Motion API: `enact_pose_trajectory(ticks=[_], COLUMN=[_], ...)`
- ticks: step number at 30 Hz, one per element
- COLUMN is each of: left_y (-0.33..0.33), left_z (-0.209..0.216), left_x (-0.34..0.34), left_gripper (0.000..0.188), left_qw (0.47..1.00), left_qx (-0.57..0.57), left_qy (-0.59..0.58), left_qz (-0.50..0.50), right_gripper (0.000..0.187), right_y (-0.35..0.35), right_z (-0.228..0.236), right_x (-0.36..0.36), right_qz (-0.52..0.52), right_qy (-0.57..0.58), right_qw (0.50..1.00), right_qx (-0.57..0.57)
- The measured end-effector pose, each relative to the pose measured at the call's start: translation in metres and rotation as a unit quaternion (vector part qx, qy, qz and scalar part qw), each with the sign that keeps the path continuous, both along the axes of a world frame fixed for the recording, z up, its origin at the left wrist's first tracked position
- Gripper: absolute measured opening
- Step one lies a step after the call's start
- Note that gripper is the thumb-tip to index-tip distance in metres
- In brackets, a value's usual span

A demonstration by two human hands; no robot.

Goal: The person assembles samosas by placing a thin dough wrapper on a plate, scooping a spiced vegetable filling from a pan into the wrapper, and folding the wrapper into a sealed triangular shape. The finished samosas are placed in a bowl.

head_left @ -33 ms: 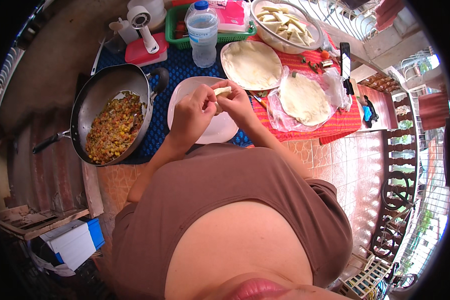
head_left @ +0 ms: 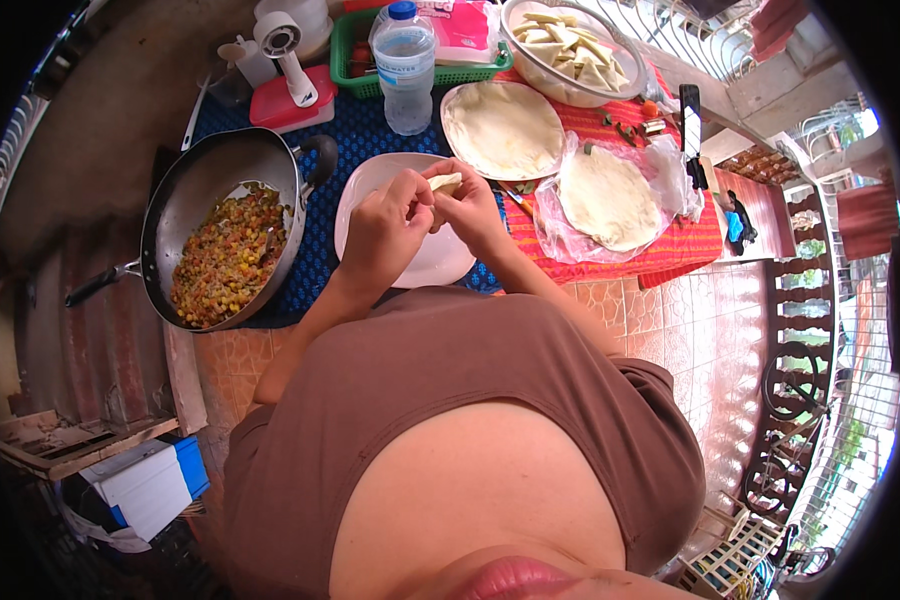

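Note:
Above a pale plate [head_left: 358, 215], my left hand [head_left: 395, 215] and my right hand [head_left: 472, 210] meet and pinch a small piece of folded pale dough [head_left: 445, 184] between their fingers. Most of the dough is hidden by the fingers, so its full shape cannot be made out. To the left sits a wok [head_left: 180, 170] with a chopped vegetable filling [head_left: 225, 260] and a spoon resting in it. On the right lie round flat pale wrappers, one stack [head_left: 502, 130] on a plate and another [head_left: 608, 200] on clear plastic. A bowl [head_left: 540, 78] at the back holds several folded triangular pastries [head_left: 570, 50].
A water bottle [head_left: 407, 90] stands behind the plate, before a green basket [head_left: 355, 85]. A small white fan [head_left: 288, 60] and a red-lidded container [head_left: 270, 105] are at the back left. A knife [head_left: 517, 198] lies beside the wrappers. A phone [head_left: 690, 120] stands upright at the right.

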State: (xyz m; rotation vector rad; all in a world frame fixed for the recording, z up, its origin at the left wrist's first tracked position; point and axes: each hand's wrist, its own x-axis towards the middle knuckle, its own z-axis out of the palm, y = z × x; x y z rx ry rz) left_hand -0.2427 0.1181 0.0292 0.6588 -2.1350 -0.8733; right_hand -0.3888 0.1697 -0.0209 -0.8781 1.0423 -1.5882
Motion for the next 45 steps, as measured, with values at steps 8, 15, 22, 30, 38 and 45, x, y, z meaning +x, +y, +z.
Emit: enact_pose_trajectory(ticks=[8, 15, 22, 30, 38, 45], left_y=[-0.003, -0.001, 0.0, 0.003, 0.011, 0.013], left_z=[0.003, 0.009, 0.012, 0.016, 0.011, 0.006], left_x=[0.003, 0.005, 0.006, 0.007, -0.002, -0.003], left_gripper=[0.01, 0.018, 0.016, 0.013, 0.013, 0.015], left_qw=[0.99, 0.982, 0.987, 0.988, 0.983, 0.991], left_qx=[-0.066, -0.062, -0.119, -0.114, -0.152, -0.06], left_qy=[-0.126, -0.176, -0.112, -0.104, -0.103, -0.103], left_qz=[0.019, 0.027, -0.012, -0.031, -0.018, 0.052], right_gripper=[0.028, 0.038, 0.04, 0.034, 0.028, 0.034], right_y=[0.0, 0.004, 0.004, 0.004, -0.004, 0.0], right_z=[0.008, 0.018, 0.021, 0.015, -0.001, 0.016], right_x=[0.006, -0.003, -0.005, -0.006, 0.006, 0.008], right_qz=[-0.04, 0.097, 0.121, 0.131, 0.029, -0.005], right_qy=[-0.015, -0.196, -0.21, -0.21, -0.201, -0.176], right_qw=[0.999, 0.976, 0.97, 0.968, 0.975, 0.983], right_qx=[-0.017, -0.011, -0.016, -0.035, -0.089, -0.06])
